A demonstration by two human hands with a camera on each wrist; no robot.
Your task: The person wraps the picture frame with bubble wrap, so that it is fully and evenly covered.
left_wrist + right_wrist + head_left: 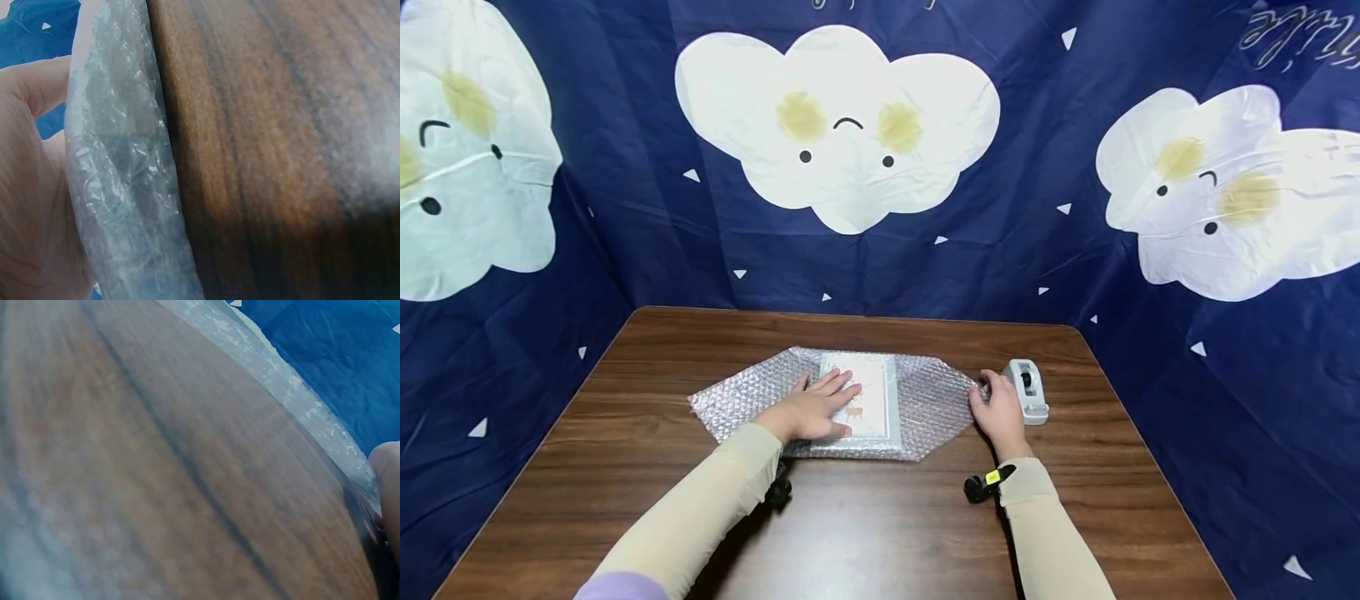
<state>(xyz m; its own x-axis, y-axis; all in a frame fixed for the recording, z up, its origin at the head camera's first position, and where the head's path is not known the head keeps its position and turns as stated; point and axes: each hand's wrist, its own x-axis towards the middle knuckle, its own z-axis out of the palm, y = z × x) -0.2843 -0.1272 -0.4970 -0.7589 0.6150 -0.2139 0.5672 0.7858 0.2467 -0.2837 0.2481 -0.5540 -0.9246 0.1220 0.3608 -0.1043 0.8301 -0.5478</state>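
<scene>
A sheet of bubble wrap (931,400) lies across the table with its left and right ends tapered. At its middle is a flat white rectangular item with a pale border and a small orange print (874,392). My left hand (808,410) rests on this item with fingers spread, covering its left part. In the left wrist view, the wrap's bubbly near edge (128,169) stands beside that hand. My right hand (1000,410) pinches the right tip of the wrap between thumb and fingers. The right wrist view shows only part of its thumb (389,469) at the wrap's edge.
A white tape dispenser (1036,408) stands just right of my right hand, close to the fingers. The brown wooden table (880,525) is bordered at the back and sides by dark blue cloth (880,275) printed with clouds.
</scene>
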